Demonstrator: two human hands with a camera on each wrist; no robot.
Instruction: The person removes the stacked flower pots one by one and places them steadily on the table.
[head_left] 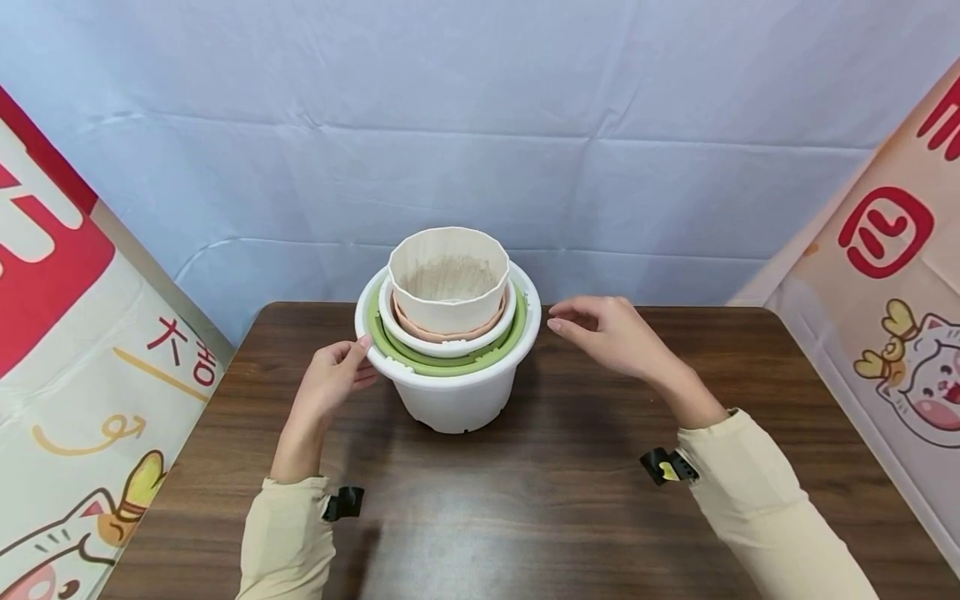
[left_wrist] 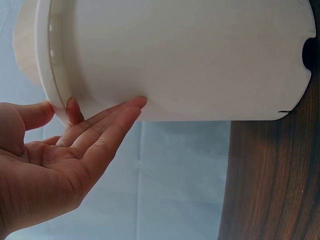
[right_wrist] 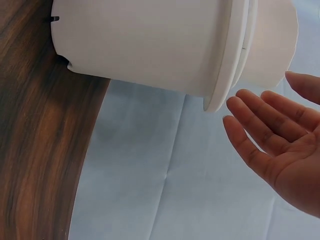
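A large white flowerpot stands upright on the table with smaller pots nested in it. Inside its rim sit a green pot, a smaller white pot, a peach pot and, on top, a cream faceted pot with brownish stains inside. My left hand pinches the large pot's rim at the left, thumb on the edge and index finger beneath it; its other fingertips lie along the pot's wall. Just off the right side of the rim, my right hand holds nothing, its fingers loosely bent.
The pots stand near the back edge of a dark wood table. Behind hangs a pale blue cloth. Printed cartoon panels flank the table at left and right. Each cream sleeve has a black wrist strap.
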